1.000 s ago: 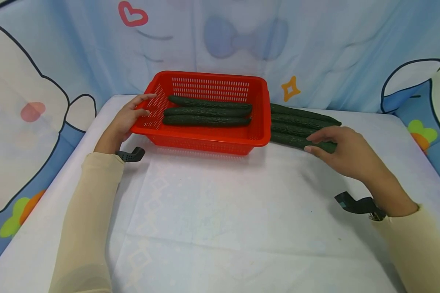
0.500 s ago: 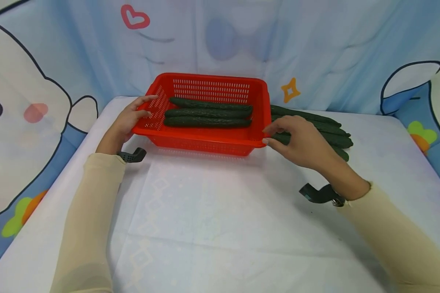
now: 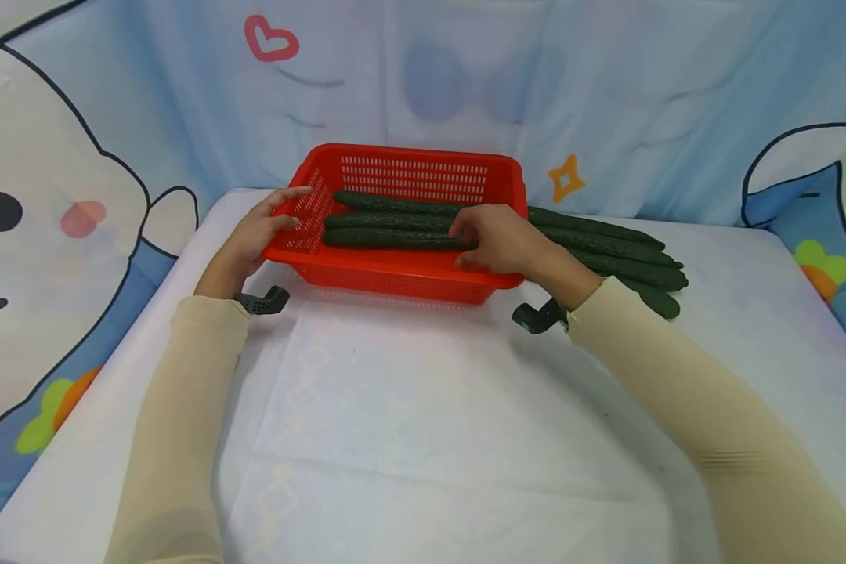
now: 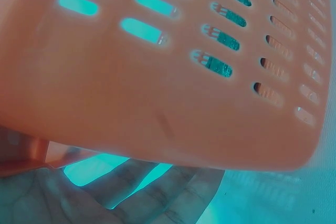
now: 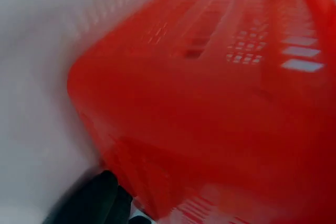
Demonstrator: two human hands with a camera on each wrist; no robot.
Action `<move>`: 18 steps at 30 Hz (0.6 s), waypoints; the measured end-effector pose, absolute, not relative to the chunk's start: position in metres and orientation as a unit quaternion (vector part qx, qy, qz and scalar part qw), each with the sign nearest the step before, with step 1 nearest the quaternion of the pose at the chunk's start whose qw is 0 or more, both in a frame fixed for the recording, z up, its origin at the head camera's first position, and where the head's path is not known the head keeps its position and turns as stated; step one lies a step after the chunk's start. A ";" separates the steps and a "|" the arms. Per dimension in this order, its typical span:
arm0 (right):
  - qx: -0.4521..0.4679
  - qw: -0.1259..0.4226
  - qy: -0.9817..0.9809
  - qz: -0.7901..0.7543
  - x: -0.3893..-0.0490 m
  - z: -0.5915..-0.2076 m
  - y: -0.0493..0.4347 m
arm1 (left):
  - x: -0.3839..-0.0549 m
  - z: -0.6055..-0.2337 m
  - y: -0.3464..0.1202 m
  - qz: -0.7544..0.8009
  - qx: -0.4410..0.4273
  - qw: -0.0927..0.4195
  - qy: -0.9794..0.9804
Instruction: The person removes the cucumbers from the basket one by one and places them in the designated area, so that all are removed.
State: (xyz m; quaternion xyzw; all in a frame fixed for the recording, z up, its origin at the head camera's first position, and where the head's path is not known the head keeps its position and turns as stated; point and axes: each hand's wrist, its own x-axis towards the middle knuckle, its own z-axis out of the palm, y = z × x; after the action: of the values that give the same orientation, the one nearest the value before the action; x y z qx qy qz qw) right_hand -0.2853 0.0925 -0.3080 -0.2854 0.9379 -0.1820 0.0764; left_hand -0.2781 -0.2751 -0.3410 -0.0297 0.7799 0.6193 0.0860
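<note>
Cucumbers (image 3: 388, 222): three lie side by side in a red basket (image 3: 395, 283) at 12 o'clock on the table (image 3: 430, 407); at least four more lie outside, toward 3 o'clock, so the work looks partway done. Hands apart: the left hand (image 3: 254, 233) hooks fingers over the basket's rim at 9 o'clock; the right hand (image 3: 502, 237) is over its 3 o'clock end, fingers bent, grip unclear. No readable brand, label or writing.

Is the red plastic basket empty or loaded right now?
Partly loaded: three cucumbers lie inside the red plastic basket, its perforated back wall showing above them.
</note>
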 end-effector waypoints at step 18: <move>-0.255 0.171 0.951 0.031 -0.303 -0.322 0.063 | -0.276 -0.338 -0.271 0.618 -0.033 0.086 0.781</move>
State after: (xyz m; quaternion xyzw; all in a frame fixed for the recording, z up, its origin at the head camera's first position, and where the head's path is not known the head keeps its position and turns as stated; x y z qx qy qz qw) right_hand -0.3032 0.0628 -0.3222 -0.2549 0.9512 0.0308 0.1712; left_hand -0.2761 -0.2714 -0.3382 -0.0326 0.7806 0.6182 0.0863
